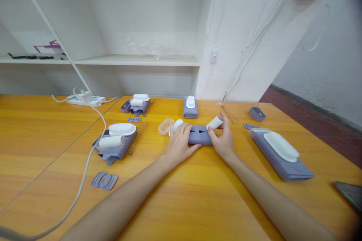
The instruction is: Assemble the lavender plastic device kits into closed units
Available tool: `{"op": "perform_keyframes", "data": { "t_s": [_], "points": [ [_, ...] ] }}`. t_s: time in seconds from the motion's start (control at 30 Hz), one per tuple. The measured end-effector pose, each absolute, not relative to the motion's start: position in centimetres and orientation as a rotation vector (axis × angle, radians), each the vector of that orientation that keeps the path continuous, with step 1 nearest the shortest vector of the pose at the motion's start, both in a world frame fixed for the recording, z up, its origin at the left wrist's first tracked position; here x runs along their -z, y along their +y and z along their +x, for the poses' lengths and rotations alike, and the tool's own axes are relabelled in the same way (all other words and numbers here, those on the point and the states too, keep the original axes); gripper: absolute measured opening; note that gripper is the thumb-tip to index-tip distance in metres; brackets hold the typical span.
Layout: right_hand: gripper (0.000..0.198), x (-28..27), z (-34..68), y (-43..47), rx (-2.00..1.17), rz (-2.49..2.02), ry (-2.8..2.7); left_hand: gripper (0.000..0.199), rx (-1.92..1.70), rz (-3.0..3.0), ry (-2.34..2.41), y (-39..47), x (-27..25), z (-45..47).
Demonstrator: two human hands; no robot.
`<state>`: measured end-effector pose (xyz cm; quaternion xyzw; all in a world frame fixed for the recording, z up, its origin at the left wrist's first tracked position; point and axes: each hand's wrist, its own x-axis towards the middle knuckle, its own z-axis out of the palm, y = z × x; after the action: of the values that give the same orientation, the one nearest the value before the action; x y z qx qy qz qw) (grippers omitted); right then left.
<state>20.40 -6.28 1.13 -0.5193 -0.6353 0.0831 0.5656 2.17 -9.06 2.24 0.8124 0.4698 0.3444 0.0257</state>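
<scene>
In the middle of the table lies a grey-purple plastic housing (200,139) with dark slots in its top face. My left hand (180,142) grips its left end, fingers over the top and thumb along the front edge. A white cylinder (215,122) is pinched between the thumb and fingers of my right hand (223,140); it tilts over the housing's right end, and I cannot tell whether the two touch. Just beyond my left fingers are a white rounded part (177,124), partly hidden, and a translucent orange cup (165,126).
Grey-purple units with white parts stand at left (114,141), back left (140,103), back centre (190,110) and right (283,154). Springs (138,138) and flat grey plates (104,180) lie about. A white cable (85,175) crosses the left side from a power strip (86,99).
</scene>
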Motion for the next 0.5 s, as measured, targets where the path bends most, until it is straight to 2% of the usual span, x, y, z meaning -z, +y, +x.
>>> {"op": "perform_keyframes", "data": {
  "t_s": [0.17,0.3,0.5],
  "points": [
    [0.062,-0.3,21.7,-4.8,-0.3,-1.311,-1.281,0.062,-1.068,2.51,1.454,-9.1,-2.2,2.2],
    [0.068,0.3,22.6,-4.4,-0.241,-1.425,-1.308,0.065,-1.062,2.512,1.47,-9.0,-2.0,2.2],
    [0.043,0.1,22.9,-4.5,-0.286,-1.536,-1.521,0.069,-1.067,2.51,1.48,-8.4,-1.5,2.1]
  ]
}}
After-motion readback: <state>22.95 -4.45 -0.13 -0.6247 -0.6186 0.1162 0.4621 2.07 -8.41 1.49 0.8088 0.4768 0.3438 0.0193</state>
